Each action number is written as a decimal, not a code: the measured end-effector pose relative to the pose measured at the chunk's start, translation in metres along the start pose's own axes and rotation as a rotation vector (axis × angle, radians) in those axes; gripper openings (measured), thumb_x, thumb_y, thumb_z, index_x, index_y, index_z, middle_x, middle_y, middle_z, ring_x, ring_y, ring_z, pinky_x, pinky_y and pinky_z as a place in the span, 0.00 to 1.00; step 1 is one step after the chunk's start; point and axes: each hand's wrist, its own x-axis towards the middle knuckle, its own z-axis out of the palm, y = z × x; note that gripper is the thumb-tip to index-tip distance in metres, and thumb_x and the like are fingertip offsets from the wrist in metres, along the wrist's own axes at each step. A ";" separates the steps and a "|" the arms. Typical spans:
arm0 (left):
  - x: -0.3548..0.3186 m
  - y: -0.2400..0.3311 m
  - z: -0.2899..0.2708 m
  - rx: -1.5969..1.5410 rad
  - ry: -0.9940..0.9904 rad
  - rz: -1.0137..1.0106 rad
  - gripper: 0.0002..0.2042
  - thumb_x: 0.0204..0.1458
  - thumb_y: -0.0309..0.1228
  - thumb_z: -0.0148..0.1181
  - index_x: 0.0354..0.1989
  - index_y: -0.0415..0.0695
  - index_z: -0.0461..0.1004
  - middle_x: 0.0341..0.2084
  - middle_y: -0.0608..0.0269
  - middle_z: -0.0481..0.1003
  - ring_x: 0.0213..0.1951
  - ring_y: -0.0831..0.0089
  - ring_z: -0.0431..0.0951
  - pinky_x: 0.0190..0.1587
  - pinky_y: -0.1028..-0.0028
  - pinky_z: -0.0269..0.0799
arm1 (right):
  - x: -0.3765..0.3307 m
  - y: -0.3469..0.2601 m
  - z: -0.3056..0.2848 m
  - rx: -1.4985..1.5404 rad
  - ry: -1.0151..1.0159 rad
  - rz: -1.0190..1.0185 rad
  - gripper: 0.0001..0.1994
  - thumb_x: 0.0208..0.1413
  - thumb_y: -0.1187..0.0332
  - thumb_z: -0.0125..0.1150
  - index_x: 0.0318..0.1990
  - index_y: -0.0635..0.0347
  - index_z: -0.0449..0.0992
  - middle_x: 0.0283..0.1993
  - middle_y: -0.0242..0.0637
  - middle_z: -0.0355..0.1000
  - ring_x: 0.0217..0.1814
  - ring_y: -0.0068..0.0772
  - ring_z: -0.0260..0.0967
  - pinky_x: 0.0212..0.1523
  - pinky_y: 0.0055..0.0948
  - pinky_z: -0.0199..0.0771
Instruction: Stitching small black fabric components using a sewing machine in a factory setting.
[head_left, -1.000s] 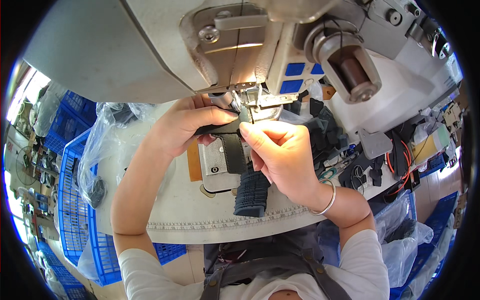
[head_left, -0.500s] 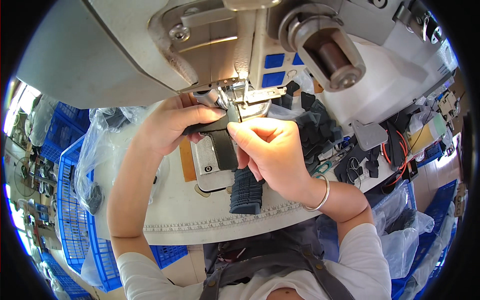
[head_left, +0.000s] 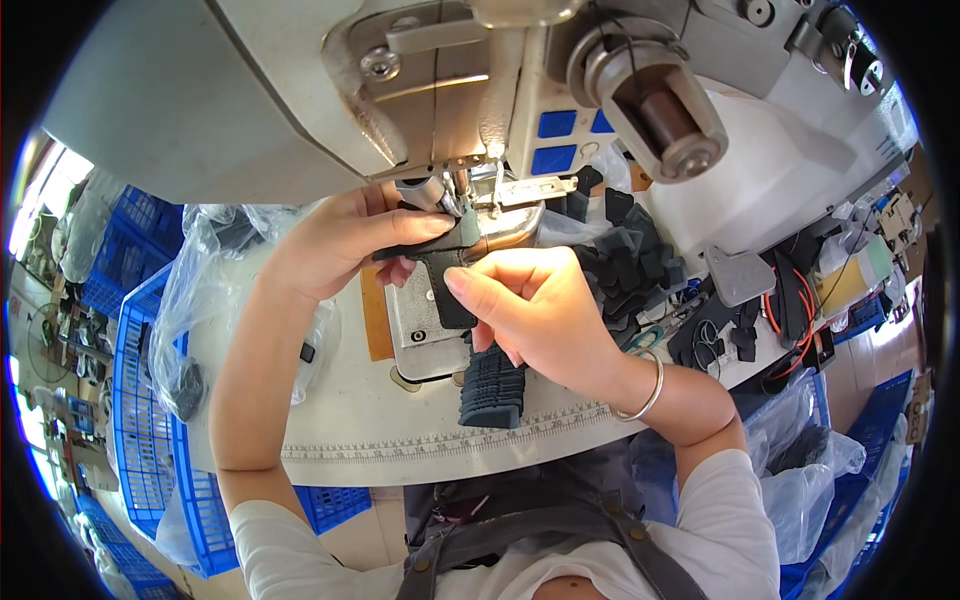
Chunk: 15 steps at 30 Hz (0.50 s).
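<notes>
A dark T-shaped piece of flat material (head_left: 447,292) lies at the sewing machine's needle area (head_left: 462,195), its tail hanging over the metal bed. My left hand (head_left: 345,245) is closed on the crosswise part, thumb on top and fingertips beneath. With thumb and fingers pinched, my right hand (head_left: 545,315) grips the tail's right edge; its fingers partly hide that edge. Just below, a neat stack of dark ribbed-looking pieces (head_left: 492,388) lies on the table. The exact contact under the presser foot is too small to tell.
Loose dark pieces (head_left: 630,255) are heaped right of the needle. Scissors (head_left: 645,337) and cords lie further right. Clear plastic bags (head_left: 215,300) and a blue crate (head_left: 150,430) stand at the left. A printed ruler (head_left: 440,440) runs along the table's front edge. The machine head (head_left: 230,110) overhangs my hands.
My right hand has shifted slightly down and left at the dark piece. The tail has turned, and its stitched edge shows less. My left hand keeps its grip; the whole view has shifted slightly.
</notes>
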 end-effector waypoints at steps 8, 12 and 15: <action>-0.001 -0.002 0.004 -0.012 -0.053 0.036 0.07 0.45 0.32 0.60 0.23 0.44 0.71 0.13 0.72 0.67 0.15 0.85 0.67 0.17 0.85 0.60 | -0.001 0.003 -0.001 0.001 0.024 -0.048 0.12 0.51 0.70 0.52 0.18 0.64 0.69 0.14 0.25 0.64 0.16 0.09 0.57 0.15 0.13 0.54; -0.001 -0.005 0.005 -0.040 -0.037 0.024 0.07 0.44 0.32 0.60 0.22 0.44 0.70 0.12 0.73 0.67 0.15 0.87 0.66 0.17 0.86 0.59 | -0.001 0.004 0.000 -0.004 0.040 -0.055 0.12 0.51 0.71 0.52 0.18 0.64 0.69 0.14 0.25 0.63 0.16 0.09 0.57 0.15 0.13 0.55; -0.002 -0.002 0.009 -0.047 -0.027 0.040 0.07 0.45 0.32 0.60 0.21 0.44 0.70 0.12 0.73 0.67 0.15 0.87 0.65 0.17 0.87 0.58 | -0.001 0.004 0.000 -0.010 0.039 -0.052 0.12 0.51 0.71 0.52 0.18 0.64 0.69 0.14 0.25 0.63 0.16 0.09 0.57 0.15 0.13 0.55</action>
